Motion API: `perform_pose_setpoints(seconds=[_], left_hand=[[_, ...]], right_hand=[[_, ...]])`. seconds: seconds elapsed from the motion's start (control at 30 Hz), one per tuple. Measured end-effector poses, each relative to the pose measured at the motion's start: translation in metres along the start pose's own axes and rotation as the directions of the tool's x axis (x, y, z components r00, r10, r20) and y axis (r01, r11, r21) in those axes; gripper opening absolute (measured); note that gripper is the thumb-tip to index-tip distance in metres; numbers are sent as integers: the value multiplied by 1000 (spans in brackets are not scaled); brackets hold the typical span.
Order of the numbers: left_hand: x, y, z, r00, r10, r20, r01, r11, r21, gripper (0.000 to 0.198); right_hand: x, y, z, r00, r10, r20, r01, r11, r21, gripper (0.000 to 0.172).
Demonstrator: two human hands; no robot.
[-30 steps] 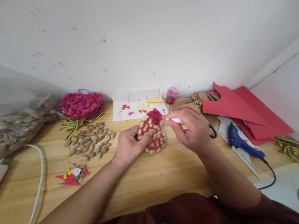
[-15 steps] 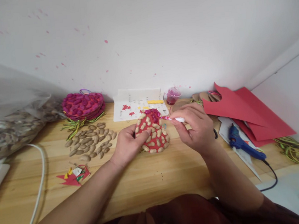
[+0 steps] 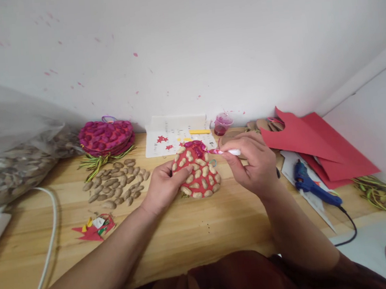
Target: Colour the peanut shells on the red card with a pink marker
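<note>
My left hand (image 3: 162, 184) grips a red disc covered in peanuts (image 3: 205, 182) by its left edge, thumb on top and fingers hidden beneath. Magenta paint coats the peanuts along the disc's far edge; the others are bare shell. In my right hand (image 3: 253, 163) is a white-handled paintbrush (image 3: 230, 152), pinched between thumb and fingers. Its magenta-stained tip reaches the painted edge; whether it touches I cannot tell. Behind the disc stands a clear plastic cup (image 3: 223, 124) with dark magenta paint. Loose peanuts (image 3: 116, 182) lie spread on the wooden table to the left.
Finished-looking magenta peanut discs (image 3: 106, 137) are stacked at back left, beside a bag of peanuts (image 3: 19, 163). A paper sheet (image 3: 155, 144) lies behind the disc. To the right are red sheets (image 3: 317, 147), a blue glue gun (image 3: 317, 189) and green strands (image 3: 375, 193). Paper scraps (image 3: 94, 228) lie front left.
The peanut disc has tilted or turned slightly in my left hand. The brush stays at its magenta edge, with its handle lying a little flatter.
</note>
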State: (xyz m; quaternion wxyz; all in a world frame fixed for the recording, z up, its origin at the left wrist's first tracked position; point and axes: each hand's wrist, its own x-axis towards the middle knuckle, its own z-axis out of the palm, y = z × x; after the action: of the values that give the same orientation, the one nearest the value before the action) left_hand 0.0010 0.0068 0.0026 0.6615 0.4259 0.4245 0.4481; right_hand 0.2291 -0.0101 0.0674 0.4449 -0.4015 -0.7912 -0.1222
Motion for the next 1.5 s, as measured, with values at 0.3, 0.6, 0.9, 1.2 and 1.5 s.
perform_pose_setpoints(seconds=[0.3, 0.6, 0.9, 1.2, 1.5], left_hand=[[1, -1, -2, 1000, -11, 28, 12, 998, -55, 33], [2, -3, 0, 999, -37, 24, 40, 989, -142, 32], [0, 8, 8, 990, -142, 27, 143, 945, -294, 38], [1, 9, 4, 985, -166, 52, 173, 930, -323, 39], [-2, 20, 10, 980, -190, 63, 200, 920, -338, 38]], right_hand=[[-2, 0, 2, 999, -3, 46, 3, 1000, -2, 7], [1, 3, -4, 999, 18, 31, -19, 999, 30, 9], [-1, 10, -12, 986, 161, -32, -155, 979, 130, 7], [-4, 13, -12, 977, 211, -21, -205, 965, 166, 7], [-4, 14, -12, 962, 271, -43, -253, 937, 239, 10]])
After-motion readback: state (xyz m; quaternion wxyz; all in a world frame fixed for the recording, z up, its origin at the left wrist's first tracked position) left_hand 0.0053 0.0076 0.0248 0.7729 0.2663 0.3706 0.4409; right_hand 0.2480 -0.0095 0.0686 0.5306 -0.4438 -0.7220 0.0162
